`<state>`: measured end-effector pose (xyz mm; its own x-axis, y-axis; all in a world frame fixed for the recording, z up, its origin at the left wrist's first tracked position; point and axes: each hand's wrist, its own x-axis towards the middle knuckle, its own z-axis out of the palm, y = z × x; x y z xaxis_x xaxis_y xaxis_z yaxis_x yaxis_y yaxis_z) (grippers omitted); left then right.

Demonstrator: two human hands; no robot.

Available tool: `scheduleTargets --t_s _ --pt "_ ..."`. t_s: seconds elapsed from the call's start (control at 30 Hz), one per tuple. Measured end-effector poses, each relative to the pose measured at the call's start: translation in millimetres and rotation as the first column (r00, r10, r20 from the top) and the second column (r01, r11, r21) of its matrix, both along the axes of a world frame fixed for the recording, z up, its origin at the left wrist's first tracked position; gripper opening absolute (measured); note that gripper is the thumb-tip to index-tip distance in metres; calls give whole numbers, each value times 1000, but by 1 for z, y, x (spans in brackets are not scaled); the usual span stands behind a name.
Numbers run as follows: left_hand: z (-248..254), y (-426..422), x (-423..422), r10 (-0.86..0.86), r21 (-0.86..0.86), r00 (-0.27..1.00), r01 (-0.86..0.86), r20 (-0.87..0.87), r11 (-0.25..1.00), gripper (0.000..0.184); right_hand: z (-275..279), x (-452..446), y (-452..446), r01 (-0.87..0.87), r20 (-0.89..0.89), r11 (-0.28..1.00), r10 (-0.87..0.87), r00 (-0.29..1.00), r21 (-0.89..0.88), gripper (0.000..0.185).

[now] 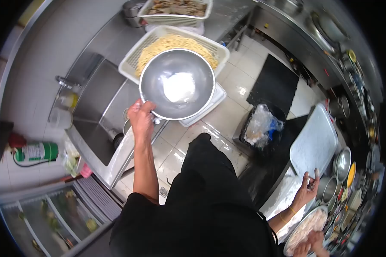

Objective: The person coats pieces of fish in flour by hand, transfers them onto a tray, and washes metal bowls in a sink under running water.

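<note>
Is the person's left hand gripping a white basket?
No, the left hand is gripping the rim of a shiny metal bowl.

From far away, I see a shiny, round, silver metal bowl [178,84], its open side facing me with bright white light inside. The left hand [141,115] holds its rim, near a cream plastic basket [138,47].

I can't read any lettering from here; over at nine o'clock the green cylinder [51,151] carries a pale label [35,152], its print too blurred.
</note>
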<state>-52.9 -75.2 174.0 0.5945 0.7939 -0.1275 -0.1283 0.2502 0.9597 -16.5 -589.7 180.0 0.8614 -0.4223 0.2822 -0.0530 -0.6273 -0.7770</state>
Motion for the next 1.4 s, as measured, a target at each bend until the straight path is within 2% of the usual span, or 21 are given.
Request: scheduleTargets --t_s 0.17,0.3,0.33,0.43,0.5,0.57,0.63,0.7,0.77,0.83,0.9,0.97,1.03,1.1,1.17,1.23,1.3,1.37,1.4 --pt "-17 38 -20 165 -54 983 -170 -86 984 4 -5 26 12 -61 -11 995 62 998 82 40" --pt "-36 108 -72 393 39 916 -391 -84 920 5 -8 54 34 -177 -48 977 184 982 122 39" --pt "-32 122 -87 447 127 880 -430 -162 894 6 -4 60 41 -227 -90 967 238 967 112 41" --pt "-51 183 -117 597 328 745 -507 -298 797 9 3 76 87 -381 -3 903 389 921 198 44" --pt "-61 213 -120 623 323 680 -533 -387 782 12 15 80 137 -459 8 855 471 882 243 42" --pt "-108 253 -128 628 268 690 -569 -360 778 15 30 81 215 -532 1 813 548 837 238 42" --pt "-144 291 -143 647 224 656 -613 -390 757 16 20 89 288 -664 8 673 700 714 326 41" --pt "-167 322 -159 638 158 654 -638 -406 754 12 17 90 384 -785 -26 510 843 537 352 40" --pt "-187 342 -177 644 114 663 -657 -382 745 14 12 86 482 -901 -80 369 930 360 228 40" --pt "-200 359 -190 657 84 649 -684 -383 725 14 -10 87 575 -956 -57 145 989 135 256 40" --pt "-213 364 -198 673 63 614 -718 -412 693 12 -24 73 674 -943 -67 5 998 -18 332 42" --pt "-212 364 -191 675 24 588 -746 -445 666 10 -78 66 765 -952 -28 -147 987 -160 268 45" --pt "-243 371 -201 644 -34 583 -754 -495 656 7 -101 49 848 -954 -136 -215 960 -246 210 52" --pt "-279 375 -205 689 -61 562 -793 -458 606 9 -129 29 921 -955 -177 -287 939 -296 76 67" --pt "-286 373 -204 656 -204 631 -766 -414 609 8 -140 5 982 -931 -176 -350 915 -364 106 76" --pt "-296 382 -196 654 -230 651 -754 -385 615 8 -162 -13 1036 -919 -187 -394 904 -383 -22 83" --pt "-289 391 -190 611 -279 669 -738 -424 615 7 -182 -29 1060 -882 -99 -435 884 -456 178 84" --pt "-287 404 -187 608 -184 674 -719 -420 671 5 -212 -38 1083 -908 -258 -383 872 -416 170 85" --pt "-289 407 -188 583 -195 698 -694 -415 693 5 -220 -43 1083 -904 -289 -423 860 -421 59 85"
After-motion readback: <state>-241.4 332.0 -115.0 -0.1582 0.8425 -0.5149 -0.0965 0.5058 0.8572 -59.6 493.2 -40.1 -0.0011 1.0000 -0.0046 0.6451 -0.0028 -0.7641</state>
